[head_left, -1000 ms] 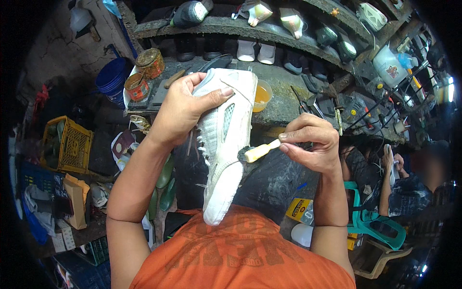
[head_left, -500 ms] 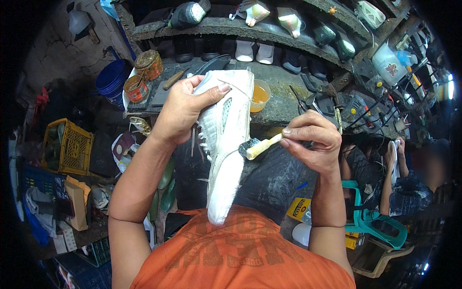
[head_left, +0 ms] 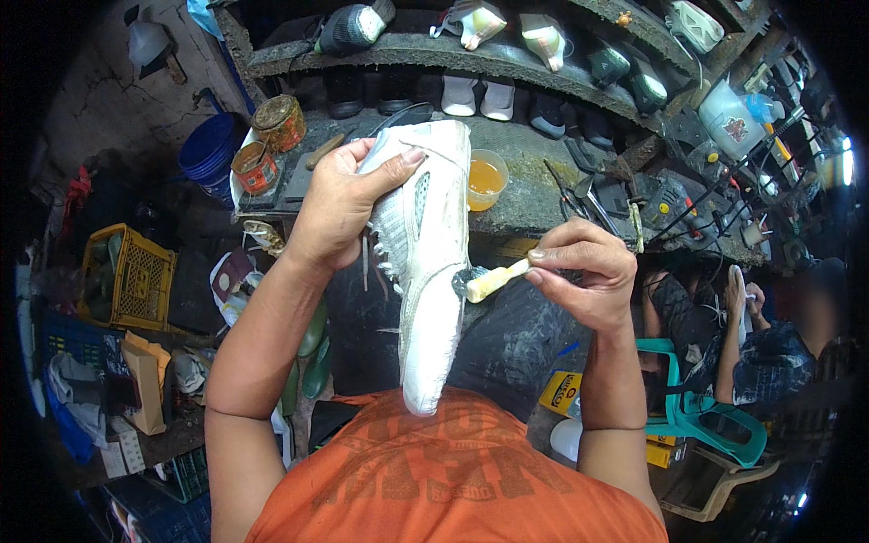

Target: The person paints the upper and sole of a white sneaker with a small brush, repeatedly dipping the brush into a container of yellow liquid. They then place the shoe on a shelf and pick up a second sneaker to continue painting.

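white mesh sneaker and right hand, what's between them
In the head view, a short yellow-handled brush with dark bristles spans from the right hand to the white mesh sneaker, bristles against the sneaker.

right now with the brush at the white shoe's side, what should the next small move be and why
Probably draw the brush slightly along the shoe toward its toe: the dark bristles appear to touch its side, the right hand pinches the handle, and the left hand holds the shoe.
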{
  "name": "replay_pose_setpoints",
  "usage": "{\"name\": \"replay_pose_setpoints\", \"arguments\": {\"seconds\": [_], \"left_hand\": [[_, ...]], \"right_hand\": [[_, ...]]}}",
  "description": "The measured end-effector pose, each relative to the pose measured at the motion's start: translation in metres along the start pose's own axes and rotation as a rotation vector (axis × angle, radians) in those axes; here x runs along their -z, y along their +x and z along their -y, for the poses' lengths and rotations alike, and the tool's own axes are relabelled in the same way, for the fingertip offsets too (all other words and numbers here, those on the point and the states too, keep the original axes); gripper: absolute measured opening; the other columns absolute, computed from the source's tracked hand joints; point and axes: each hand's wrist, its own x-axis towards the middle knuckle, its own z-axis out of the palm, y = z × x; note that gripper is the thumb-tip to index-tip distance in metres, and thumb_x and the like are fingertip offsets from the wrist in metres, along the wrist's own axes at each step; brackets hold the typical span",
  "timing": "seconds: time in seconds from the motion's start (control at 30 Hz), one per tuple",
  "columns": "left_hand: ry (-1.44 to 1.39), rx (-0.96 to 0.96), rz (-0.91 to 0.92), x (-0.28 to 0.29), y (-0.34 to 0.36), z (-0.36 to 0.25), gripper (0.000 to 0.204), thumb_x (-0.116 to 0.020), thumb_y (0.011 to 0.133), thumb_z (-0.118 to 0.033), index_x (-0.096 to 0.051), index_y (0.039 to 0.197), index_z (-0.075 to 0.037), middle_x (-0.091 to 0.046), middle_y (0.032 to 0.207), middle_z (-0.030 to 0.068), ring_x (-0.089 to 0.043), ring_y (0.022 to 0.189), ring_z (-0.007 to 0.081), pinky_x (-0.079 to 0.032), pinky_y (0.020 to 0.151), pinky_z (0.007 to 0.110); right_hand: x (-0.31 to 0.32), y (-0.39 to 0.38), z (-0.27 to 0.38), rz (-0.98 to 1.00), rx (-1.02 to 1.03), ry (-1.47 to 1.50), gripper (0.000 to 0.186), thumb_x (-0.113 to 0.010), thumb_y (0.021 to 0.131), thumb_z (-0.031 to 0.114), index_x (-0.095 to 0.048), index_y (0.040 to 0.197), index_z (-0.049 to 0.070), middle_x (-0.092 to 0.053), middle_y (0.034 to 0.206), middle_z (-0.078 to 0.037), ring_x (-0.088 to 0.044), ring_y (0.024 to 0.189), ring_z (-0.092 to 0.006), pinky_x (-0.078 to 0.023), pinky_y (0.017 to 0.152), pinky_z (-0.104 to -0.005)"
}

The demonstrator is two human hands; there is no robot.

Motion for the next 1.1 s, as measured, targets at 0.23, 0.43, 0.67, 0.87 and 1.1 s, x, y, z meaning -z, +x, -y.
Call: {"name": "replay_pose_setpoints", "arguments": {"seconds": [0.23, 0.43, 0.67, 0.87, 1.1], "left_hand": [[-0.017, 0.01, -0.004, -0.003, -0.001, 0.0, 0.041, -0.075, 0.095, -0.015, -0.056, 0.124, 0.007, -0.074, 0.105, 0.014, -0.075, 0.088, 0.0149, -0.062, 0.076, 0.027], [-0.034, -0.016, 0.03, -0.015, -0.005, -0.001, 0.042, -0.076, 0.094, -0.015, -0.056, 0.124, 0.007, -0.074, 0.104, 0.0134, -0.074, 0.087, 0.0144, -0.062, 0.077, 0.027], [-0.02, -0.043, -0.005, -0.016, -0.007, -0.004, 0.041, -0.076, 0.095, -0.015, -0.057, 0.123, 0.007, -0.074, 0.104, 0.0131, -0.074, 0.087, 0.014, -0.061, 0.077, 0.027], [0.032, -0.111, -0.033, -0.012, -0.009, -0.011, 0.037, -0.075, 0.095, -0.013, -0.058, 0.121, 0.006, -0.073, 0.106, 0.0134, -0.074, 0.088, 0.014, -0.061, 0.079, 0.027], [0.056, -0.178, -0.055, -0.015, -0.008, -0.014, 0.038, -0.075, 0.095, -0.011, -0.058, 0.123, 0.007, -0.073, 0.107, 0.0138, -0.074, 0.09, 0.0147, -0.061, 0.08, 0.027]], "right_hand": [[-0.005, -0.007, -0.003, -0.007, -0.032, 0.208, 0.022, -0.087, 0.073, 0.0, -0.079, 0.094, 0.001, -0.073, 0.087, -0.01, -0.068, 0.078, -0.016, -0.053, 0.068, -0.0278], [-0.036, -0.011, -0.019, -0.135, 0.014, 0.376, 0.023, -0.086, 0.075, -0.003, -0.076, 0.096, 0.0, -0.072, 0.095, -0.01, -0.066, 0.085, -0.0166, -0.052, 0.073, -0.0286], [-0.037, -0.018, -0.022, -0.073, -0.027, 0.388, 0.022, -0.089, 0.073, 0.001, -0.077, 0.092, 0.003, -0.072, 0.089, -0.009, -0.066, 0.082, -0.0167, -0.051, 0.076, -0.0293], [-0.009, -0.023, -0.001, -0.111, -0.07, 0.261, 0.022, -0.088, 0.073, 0.0, -0.079, 0.093, 0.0, -0.074, 0.086, -0.011, -0.069, 0.077, -0.0171, -0.052, 0.065, -0.028], [-0.004, -0.021, 0.009, -0.125, -0.042, -0.003, 0.019, -0.085, 0.075, -0.003, -0.078, 0.093, 0.001, -0.073, 0.086, -0.01, -0.069, 0.075, -0.0158, -0.052, 0.065, -0.0261]]}}
